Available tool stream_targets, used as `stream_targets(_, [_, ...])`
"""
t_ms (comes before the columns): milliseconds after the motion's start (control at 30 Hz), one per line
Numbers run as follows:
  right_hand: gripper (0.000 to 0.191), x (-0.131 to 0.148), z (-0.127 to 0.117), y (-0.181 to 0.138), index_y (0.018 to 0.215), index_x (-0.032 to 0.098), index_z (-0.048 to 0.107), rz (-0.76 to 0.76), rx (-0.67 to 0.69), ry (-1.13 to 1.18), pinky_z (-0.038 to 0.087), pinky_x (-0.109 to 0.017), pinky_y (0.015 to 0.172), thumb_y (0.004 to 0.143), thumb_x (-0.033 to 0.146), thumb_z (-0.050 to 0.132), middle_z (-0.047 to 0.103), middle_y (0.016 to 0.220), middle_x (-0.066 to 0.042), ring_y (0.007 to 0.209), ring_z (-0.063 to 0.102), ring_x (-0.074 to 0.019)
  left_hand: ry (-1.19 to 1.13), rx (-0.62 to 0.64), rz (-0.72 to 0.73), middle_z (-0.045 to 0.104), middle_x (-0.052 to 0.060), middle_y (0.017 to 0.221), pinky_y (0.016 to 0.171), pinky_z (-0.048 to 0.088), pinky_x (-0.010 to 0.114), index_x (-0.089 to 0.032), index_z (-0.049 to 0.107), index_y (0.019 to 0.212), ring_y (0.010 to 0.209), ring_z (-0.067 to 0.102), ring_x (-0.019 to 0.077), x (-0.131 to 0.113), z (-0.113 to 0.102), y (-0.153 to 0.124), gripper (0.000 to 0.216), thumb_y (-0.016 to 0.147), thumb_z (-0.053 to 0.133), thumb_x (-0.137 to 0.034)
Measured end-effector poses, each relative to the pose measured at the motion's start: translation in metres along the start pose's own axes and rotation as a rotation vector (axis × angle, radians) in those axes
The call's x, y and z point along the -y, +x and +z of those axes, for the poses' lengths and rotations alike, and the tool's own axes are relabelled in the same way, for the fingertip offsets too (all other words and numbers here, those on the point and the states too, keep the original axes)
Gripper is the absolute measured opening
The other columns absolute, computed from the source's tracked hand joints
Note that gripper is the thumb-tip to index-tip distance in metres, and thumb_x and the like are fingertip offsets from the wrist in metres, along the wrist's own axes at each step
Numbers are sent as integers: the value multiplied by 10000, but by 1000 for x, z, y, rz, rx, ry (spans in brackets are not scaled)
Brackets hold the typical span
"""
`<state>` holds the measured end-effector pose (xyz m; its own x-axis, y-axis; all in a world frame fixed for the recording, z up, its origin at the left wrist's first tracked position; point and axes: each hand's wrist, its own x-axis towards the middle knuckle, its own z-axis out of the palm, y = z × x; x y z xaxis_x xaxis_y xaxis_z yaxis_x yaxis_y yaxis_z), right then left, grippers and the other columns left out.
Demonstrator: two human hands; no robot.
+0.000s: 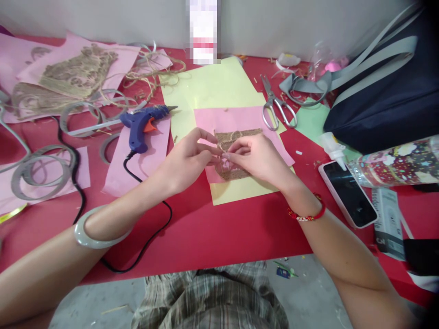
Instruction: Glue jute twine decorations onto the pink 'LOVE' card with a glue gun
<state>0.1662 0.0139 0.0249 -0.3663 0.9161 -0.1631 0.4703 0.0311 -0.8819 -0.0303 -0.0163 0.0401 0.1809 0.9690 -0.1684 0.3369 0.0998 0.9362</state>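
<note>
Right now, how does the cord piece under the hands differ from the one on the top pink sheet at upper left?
Left hand and right hand partly cover the near cord piece; the far cord piece lies untouched. The near one looks smaller than the far one. Pink shows through the near one's middle; brown cord largely fills the far one. Both are brown and lie on pink paper.

Twine panel (pixel 236 174) partly behind right hand (pixel 258 157)

A brown twine panel (pixel 236 174) lies on pink paper (pixel 236 119).
</note>
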Motion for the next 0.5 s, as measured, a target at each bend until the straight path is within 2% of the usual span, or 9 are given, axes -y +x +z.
stream_targets(100, [159, 1, 0, 2, 775, 199, 700, -37, -39, -98, 453, -329, 544, 850, 265, 824, 735, 715, -57, 640, 679, -212, 404, -45, 202, 733, 98, 1074, 928, 577, 389, -178, 662, 1063, 1002, 710, 230, 8, -5, 4, 336, 827, 444, -77])
stream_targets(167, [174, 1, 0, 3, 755, 194, 685, -72, -71, -143, 430, -319, 552, 853, 258, 814, 708, 682, -38, 616, 645, -188, 667, -59, 351, 677, 143, 1193, 1016, 524, 460, -161, 682, 1180, 1117, 642, 285, 15, -4, 5, 406, 859, 441, -101])
stream_targets(233, [178, -1, -1, 5, 752, 188, 686, -90, -100, -191, 415, -315, 569, 870, 268, 792, 688, 662, -26, 603, 617, -173, 844, -59, 436, 615, 177, 1267, 1050, 481, 527, -151, 648, 1312, 1184, 567, 332, 20, -1, 3, 463, 899, 439, -133])
stream_targets(333, [182, -5, -3, 8, 763, 178, 707, -119, -123, -266, 400, -318, 596, 892, 292, 762, 690, 682, -30, 619, 598, -165, 978, -39, 446, 554, 212, 1320, 1033, 460, 585, -138, 585, 1418, 1195, 496, 370, 25, 4, -2, 503, 936, 446, -184])
stream_targets(500, [111, -11, -4, 11, 798, 180, 705, -112, -150, -270, 397, -309, 604, 855, 226, 789, 707, 750, -30, 651, 599, -159, 1014, 8, 440, 486, 233, 1409, 1014, 460, 596, -121, 563, 1445, 1210, 455, 387, 28, 7, -9, 522, 944, 440, -203])
